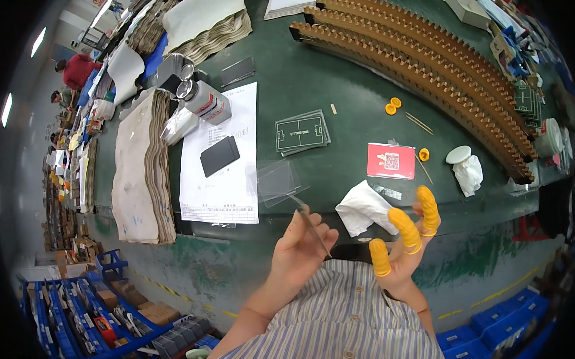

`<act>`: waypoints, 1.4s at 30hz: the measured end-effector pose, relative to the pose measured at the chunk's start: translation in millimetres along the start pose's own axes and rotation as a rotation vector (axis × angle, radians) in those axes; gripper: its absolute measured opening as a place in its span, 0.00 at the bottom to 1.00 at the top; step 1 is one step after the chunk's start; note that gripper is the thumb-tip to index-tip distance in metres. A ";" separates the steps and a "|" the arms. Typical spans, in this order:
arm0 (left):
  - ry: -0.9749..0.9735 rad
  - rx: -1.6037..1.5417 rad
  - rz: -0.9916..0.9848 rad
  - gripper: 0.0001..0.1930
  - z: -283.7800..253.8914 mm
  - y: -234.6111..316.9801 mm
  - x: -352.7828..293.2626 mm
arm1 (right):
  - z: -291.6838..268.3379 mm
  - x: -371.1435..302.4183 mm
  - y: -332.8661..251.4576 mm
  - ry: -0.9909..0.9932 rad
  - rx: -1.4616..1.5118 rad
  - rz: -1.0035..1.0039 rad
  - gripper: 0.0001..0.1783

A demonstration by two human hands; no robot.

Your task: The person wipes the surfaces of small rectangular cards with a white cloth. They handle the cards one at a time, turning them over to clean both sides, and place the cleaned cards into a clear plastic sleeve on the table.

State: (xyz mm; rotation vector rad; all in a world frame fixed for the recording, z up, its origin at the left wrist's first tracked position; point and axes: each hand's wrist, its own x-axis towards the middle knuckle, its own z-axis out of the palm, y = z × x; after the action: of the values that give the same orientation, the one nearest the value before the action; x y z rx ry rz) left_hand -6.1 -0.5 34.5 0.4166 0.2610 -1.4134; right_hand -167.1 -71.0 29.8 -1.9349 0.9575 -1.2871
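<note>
Green table, glossy top, paint worn on its near side; left hand off the near edge, fingers pinched round a thin grey piece, far end over the clear sheets, can't tell if touching. Right hand level with it, fingers spread and loosely curled, gripping nothing visible, yellow cots on three of them, white cloth just beyond. Clear sheets overlap the right edge of a white paper; black cards lie on the paper, grey bottle stands at its top end. Thick stack of stained sheets left of that, more piles behind. Mid-table: green cards with pitch lines, pile slightly fanned. Right of those, red card, sticks, spare cots, white disc on a crumpled wrap. Wooden racks, notched, in long rows across the far right, bowed by the lens. Room: grey floor with yellow lines, blue bins lower right, blue shelving lower left, cluttered benches along the left, person in red up there, strip lights at far left
</note>
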 end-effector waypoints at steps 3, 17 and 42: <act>0.073 0.531 0.047 0.05 13.0 3.4 -1.6 | -2.3 1.8 4.3 0.040 -0.012 0.027 0.28; -0.038 1.031 0.135 0.08 20.7 5.2 -4.9 | 4.9 8.1 -0.9 0.002 0.618 0.350 0.42; -0.250 1.694 0.810 0.10 8.5 16.0 -1.4 | -5.0 5.9 7.8 -0.046 -0.035 -0.081 0.20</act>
State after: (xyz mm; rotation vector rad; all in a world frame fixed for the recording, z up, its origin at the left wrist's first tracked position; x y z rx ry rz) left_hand 8.9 -1.3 44.7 1.4700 -1.2945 -0.5440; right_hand -172.0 -80.7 28.0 -2.0401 0.8925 -1.2726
